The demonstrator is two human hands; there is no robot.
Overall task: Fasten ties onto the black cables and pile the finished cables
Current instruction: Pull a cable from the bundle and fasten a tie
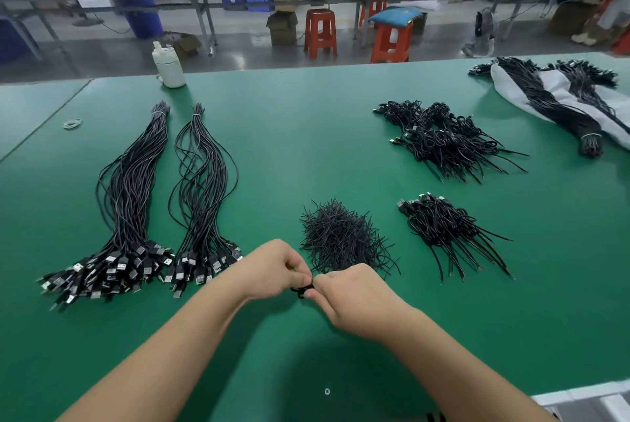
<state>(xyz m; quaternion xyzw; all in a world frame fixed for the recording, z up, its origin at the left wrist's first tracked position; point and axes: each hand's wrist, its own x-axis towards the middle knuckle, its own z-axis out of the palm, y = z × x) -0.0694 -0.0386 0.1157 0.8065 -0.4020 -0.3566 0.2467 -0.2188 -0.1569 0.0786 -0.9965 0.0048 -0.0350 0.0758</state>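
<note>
My left hand (272, 268) and my right hand (354, 299) meet at the table's near middle, both pinching a small coiled black cable (301, 289), mostly hidden between the fingers. Just behind them lies a heap of loose black ties (341, 237). Two long bundles of untied black cables (129, 210) with USB plugs stretch along the left. A small pile of tied cables (443, 227) sits to the right, with a bigger pile of tied cables (443, 138) farther back.
The green table (306, 135) carries a white bottle (168, 67) at the far left, white rubber bands (72, 123) near the left seam, and more cable bundles on a white bag (559, 98) at far right. Orange stools stand beyond.
</note>
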